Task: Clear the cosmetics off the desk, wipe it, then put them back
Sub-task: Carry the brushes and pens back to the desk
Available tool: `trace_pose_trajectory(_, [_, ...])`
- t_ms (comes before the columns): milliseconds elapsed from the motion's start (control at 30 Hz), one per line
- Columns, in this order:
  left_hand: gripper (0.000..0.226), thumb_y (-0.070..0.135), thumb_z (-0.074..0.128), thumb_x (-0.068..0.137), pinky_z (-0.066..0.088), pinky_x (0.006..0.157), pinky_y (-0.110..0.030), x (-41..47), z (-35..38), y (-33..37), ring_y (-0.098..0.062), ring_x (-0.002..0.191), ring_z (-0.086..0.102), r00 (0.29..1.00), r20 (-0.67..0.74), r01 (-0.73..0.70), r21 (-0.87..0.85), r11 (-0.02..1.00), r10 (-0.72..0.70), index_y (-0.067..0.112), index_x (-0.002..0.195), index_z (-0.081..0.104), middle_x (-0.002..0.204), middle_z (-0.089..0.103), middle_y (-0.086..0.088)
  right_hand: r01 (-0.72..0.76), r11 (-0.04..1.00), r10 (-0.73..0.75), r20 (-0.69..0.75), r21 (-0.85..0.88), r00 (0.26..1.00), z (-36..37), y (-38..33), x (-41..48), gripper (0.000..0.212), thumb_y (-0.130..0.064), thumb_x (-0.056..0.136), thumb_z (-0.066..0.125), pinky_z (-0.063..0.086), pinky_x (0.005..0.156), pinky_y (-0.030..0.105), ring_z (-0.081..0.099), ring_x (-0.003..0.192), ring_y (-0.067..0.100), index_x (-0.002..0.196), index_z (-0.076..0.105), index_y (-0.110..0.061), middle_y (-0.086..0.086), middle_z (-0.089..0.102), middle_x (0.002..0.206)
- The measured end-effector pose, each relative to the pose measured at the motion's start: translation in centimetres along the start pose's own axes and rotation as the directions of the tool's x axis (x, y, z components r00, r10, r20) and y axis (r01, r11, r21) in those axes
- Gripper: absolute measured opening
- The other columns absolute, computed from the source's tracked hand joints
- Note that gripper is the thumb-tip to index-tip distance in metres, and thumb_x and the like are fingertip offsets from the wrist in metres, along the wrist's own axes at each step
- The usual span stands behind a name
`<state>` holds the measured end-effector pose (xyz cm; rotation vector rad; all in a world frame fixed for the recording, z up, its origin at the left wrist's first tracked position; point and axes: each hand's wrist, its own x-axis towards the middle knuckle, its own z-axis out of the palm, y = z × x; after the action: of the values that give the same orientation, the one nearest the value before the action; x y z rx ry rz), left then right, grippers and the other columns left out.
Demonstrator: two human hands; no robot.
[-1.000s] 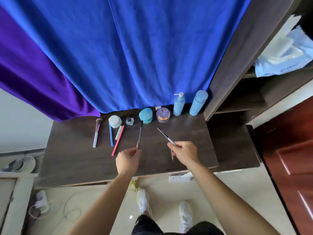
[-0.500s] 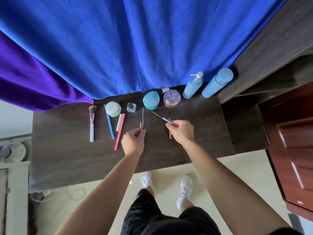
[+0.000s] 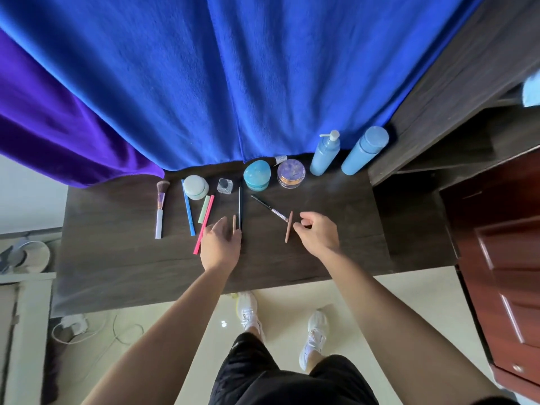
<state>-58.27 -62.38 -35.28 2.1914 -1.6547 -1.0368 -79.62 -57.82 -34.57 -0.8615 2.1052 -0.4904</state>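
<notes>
As cosmetics (image 3: 257,175) line the desk (image 3: 117,258), left hand (image 3: 220,244) and right hand (image 3: 318,233) hover relaxed.

Person at the desk: bare arms, black shorts, white trainers.
Left forearm (image 3: 175,325) and right forearm (image 3: 391,331) bare right down to the bottom edge of view, left hand (image 3: 220,247) and right hand (image 3: 318,235) bare as well. Shorts (image 3: 263,372) plain black, matte, loose cut, fabric in soft folds; small pale mark at the hem of the left leg, too small to read. Legs bare below the hem. Left trainer (image 3: 248,312) and right trainer (image 3: 315,337) are a matching pair: white low-tops, white laces, mesh-looking uppers. Bit of yellow-green by the left toe, can't tell if it's part of the shoe.
</notes>
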Motion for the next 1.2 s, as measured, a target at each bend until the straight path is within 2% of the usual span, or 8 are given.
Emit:
trace_pose_trajectory(167, [0.058,0.048,0.051,0.097,0.028,0.114,-0.048,-2.8,-3.4,3.6,-0.029,0.146,0.024,0.956,-0.115,-0.254,0.148,0.956,0.272,0.025,0.150,0.039,0.160,0.028,-0.006,0.237,0.965,-0.252,-0.144,-0.113,0.957,-5.3,-1.4,-2.1,0.046,-0.037,0.101,0.054,0.046,0.101,0.039,0.057,0.122,0.025,0.142,0.053,-0.017,0.006,0.055,0.138])
trace_pose_trajectory(267, [0.061,0.050,0.046,0.099,0.019,0.117,-0.052,-4.5,-5.5,7.2,-0.033,0.150,0.016,0.819,-0.202,-0.468,0.305,0.829,0.537,0.023,0.152,0.036,0.163,0.019,-0.012,0.386,0.858,-0.491,-0.322,-0.338,0.810,-9.8,-1.4,-3.8,0.057,-0.043,0.101,0.050,0.040,0.108,0.046,0.044,0.137,0.032,0.149,0.044,-0.012,0.016,0.043,0.152])
trace_pose_trajectory(400, [0.065,0.055,0.038,0.096,0.016,0.116,-0.057,-7.0,-6.5,13.5,-0.035,0.150,0.015,0.616,-0.215,-0.665,0.374,0.647,0.758,0.024,0.153,0.036,0.164,0.016,-0.013,0.360,0.787,-0.609,-0.533,-0.501,0.588,-16.6,0.0,-6.3,0.064,-0.049,0.101,0.049,0.031,0.114,0.052,0.030,0.146,0.039,0.154,0.036,-0.015,0.021,0.026,0.161])
trace_pose_trajectory(600, [0.061,0.052,0.038,0.098,0.021,0.114,-0.061,-11.2,-3.0,23.8,-0.036,0.150,0.019,0.241,-0.095,-0.921,0.293,0.259,0.966,0.022,0.152,0.039,0.163,0.018,-0.014,0.145,0.910,-0.412,-0.810,-0.388,0.417,-24.7,6.5,-12.4,0.066,-0.055,0.102,0.040,0.028,0.118,0.052,0.023,0.150,0.034,0.157,0.029,-0.019,0.016,0.020,0.164])
trace_pose_trajectory(700, [0.060,0.053,0.034,0.101,0.020,0.116,-0.059,-14.9,1.2,27.5,-0.035,0.150,0.017,0.017,-0.001,-0.982,0.186,0.017,1.000,0.020,0.152,0.038,0.163,0.019,-0.015,-0.027,0.966,-0.233,-0.915,-0.256,0.329,-25.8,12.3,-17.7,0.065,-0.057,0.103,0.033,0.016,0.121,0.042,0.016,0.153,0.029,0.158,0.026,-0.023,0.010,0.015,0.167])
trace_pose_trajectory(800, [0.060,0.054,0.030,0.103,0.018,0.117,-0.059,-20.8,5.9,28.9,-0.034,0.151,0.013,-0.197,0.140,-0.976,0.060,-0.207,0.970,0.022,0.153,0.034,0.163,0.017,-0.015,-0.179,0.981,-0.034,-0.981,-0.069,0.190,-24.5,18.7,-24.8,0.062,-0.052,0.103,0.037,0.020,0.122,0.046,0.020,0.151,0.032,0.156,0.033,-0.018,0.013,0.019,0.165])
trace_pose_trajectory(933, [0.063,0.056,0.027,0.102,0.020,0.116,-0.060,-31.3,10.5,27.9,-0.035,0.151,0.013,-0.366,0.284,-0.930,-0.136,-0.341,0.886,0.022,0.154,0.032,0.163,0.016,-0.017,-0.329,0.934,0.157,-0.987,0.139,0.027,-21.3,25.1,-36.4,0.061,-0.048,0.103,0.039,0.027,0.118,0.052,0.023,0.150,0.034,0.155,0.035,-0.015,0.016,0.021,0.164])
trace_pose_trajectory(1200, [0.061,0.055,0.029,0.101,0.021,0.115,-0.061,-54.3,14.2,20.9,-0.035,0.151,0.015,-0.692,0.261,-0.713,-0.393,-0.580,0.673,0.024,0.153,0.033,0.164,0.016,-0.014,-0.526,0.737,0.267,-0.899,0.423,-0.348,-14.7,33.0,-59.1,0.062,-0.047,0.099,0.050,0.031,0.114,0.057,0.029,0.147,0.040,0.152,0.042,-0.016,0.018,0.026,0.162])
